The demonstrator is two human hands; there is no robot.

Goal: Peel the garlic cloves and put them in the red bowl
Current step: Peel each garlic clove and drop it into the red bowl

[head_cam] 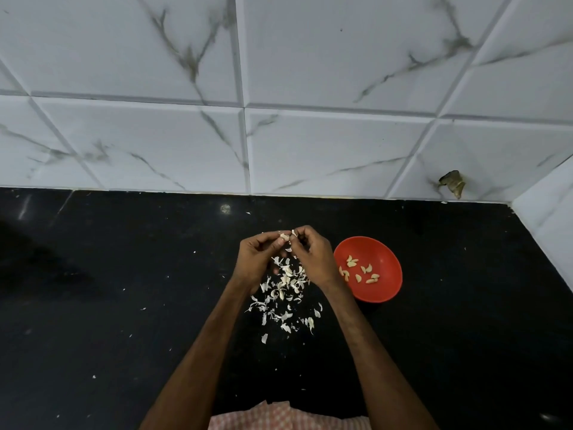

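Red bowl [381, 293] holds peeled garlic cloves [359, 270] on black counter [124, 290].

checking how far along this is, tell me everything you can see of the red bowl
The red bowl is round, shallow and plain, plastic by its look. It sits upright on the black countertop, right of the right hand, whose wrist covers its left edge in view; contact cannot be told. Roughly ten peeled garlic cloves lie scattered inside.
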